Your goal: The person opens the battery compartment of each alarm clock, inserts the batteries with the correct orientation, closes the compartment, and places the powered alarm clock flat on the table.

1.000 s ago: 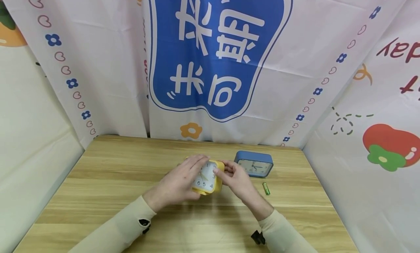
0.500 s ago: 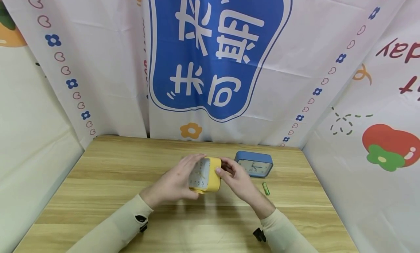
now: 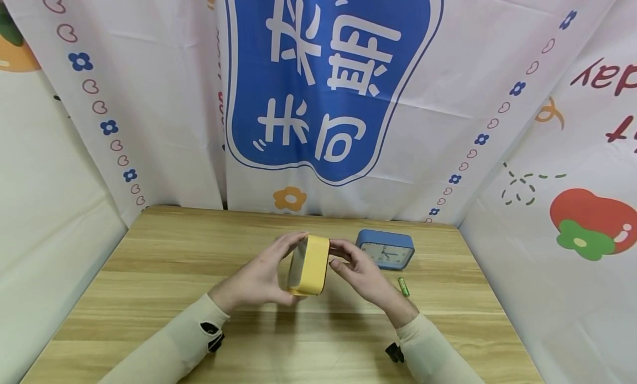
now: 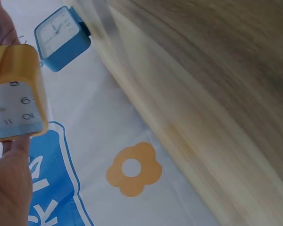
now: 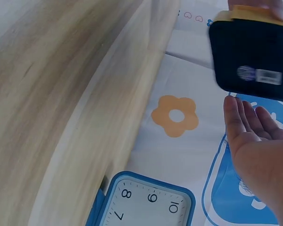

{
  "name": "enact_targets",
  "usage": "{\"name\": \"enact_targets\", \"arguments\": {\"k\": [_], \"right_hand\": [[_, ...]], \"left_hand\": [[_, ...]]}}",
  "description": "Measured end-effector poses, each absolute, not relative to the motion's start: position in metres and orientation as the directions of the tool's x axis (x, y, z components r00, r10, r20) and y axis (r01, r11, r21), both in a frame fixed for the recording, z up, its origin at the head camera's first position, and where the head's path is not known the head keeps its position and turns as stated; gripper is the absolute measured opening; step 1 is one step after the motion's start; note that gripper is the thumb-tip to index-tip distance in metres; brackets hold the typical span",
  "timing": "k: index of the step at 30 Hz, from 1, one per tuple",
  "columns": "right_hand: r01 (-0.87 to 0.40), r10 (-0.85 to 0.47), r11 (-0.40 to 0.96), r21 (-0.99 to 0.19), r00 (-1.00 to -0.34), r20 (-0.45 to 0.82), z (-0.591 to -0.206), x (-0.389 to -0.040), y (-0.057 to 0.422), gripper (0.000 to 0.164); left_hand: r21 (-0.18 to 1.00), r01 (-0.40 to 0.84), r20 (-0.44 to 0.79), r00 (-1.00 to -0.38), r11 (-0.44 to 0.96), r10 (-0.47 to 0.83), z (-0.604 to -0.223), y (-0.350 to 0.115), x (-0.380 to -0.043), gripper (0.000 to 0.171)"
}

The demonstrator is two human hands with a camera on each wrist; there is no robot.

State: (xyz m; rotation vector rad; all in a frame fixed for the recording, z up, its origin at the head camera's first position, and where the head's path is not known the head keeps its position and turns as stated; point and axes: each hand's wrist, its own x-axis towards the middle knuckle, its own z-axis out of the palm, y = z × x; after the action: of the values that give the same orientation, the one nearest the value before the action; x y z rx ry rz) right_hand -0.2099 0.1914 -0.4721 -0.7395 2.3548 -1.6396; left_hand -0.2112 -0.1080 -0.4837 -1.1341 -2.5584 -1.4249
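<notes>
In the head view a yellow alarm clock [image 3: 315,265] stands side-on, its white dial turned toward the left. My left hand [image 3: 254,279] grips it from the left, fingers over the top and thumb under the bottom edge. The right hand [image 3: 365,276] is at the clock's back, fingers relaxed and fingertips close to it. The right wrist view shows the dark back panel [image 5: 247,52] with a round sticker and a barcode label, and right fingers [image 5: 233,117] extended just below it. Numerals on the dial [image 4: 9,108] show in the left wrist view.
A blue alarm clock [image 3: 387,239] stands on the wooden table [image 3: 199,251] behind the right hand. One green battery [image 3: 403,286] lies in front of it. Printed cloth [image 3: 174,124] hangs along the table's back edge and both sides.
The left hand has turned the yellow clock, so its dial swings from facing forward to facing left and its side shows. The right thumb has come off the clock's side.
</notes>
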Motion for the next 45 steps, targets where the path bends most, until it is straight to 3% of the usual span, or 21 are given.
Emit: {"name": "enact_targets", "arguments": {"k": [11, 21, 32, 38, 42, 45], "right_hand": [[-0.232, -0.559, 0.266, -0.936, -0.828, 0.047, -0.48, -0.212, 0.187, 0.061], [-0.171, -0.61, 0.165, -0.971, -0.791, 0.036, -0.48, -0.212, 0.18, 0.057], [0.087, -0.584, 0.018, -0.996, -0.807, -0.081, -0.486, -0.212, 0.179, 0.048], [0.125, -0.604, -0.043, -0.991, -0.794, -0.074, -0.489, -0.212, 0.178, 0.043], [0.131, -0.596, -0.035, -0.991, -0.798, -0.084, -0.487, -0.211, 0.178, 0.047], [0.131, -0.576, -0.026, -0.991, -0.812, -0.092, -0.486, -0.211, 0.179, 0.06]], "left_hand": [[0.787, 0.615, 0.46, -0.642, 0.054, 0.614, -0.482, -0.109, -0.209, 0.134], [0.739, 0.673, 0.529, -0.556, -0.027, 0.641, -0.482, -0.103, -0.208, 0.133], [0.73, 0.682, 0.535, -0.53, -0.045, 0.657, -0.481, -0.099, -0.206, 0.134], [0.724, 0.689, 0.528, -0.524, -0.031, 0.668, -0.482, -0.1, -0.205, 0.132], [0.739, 0.674, 0.493, -0.544, 0.004, 0.68, -0.481, -0.1, -0.205, 0.133], [0.755, 0.654, 0.451, -0.573, 0.05, 0.685, -0.48, -0.101, -0.204, 0.134]]}}
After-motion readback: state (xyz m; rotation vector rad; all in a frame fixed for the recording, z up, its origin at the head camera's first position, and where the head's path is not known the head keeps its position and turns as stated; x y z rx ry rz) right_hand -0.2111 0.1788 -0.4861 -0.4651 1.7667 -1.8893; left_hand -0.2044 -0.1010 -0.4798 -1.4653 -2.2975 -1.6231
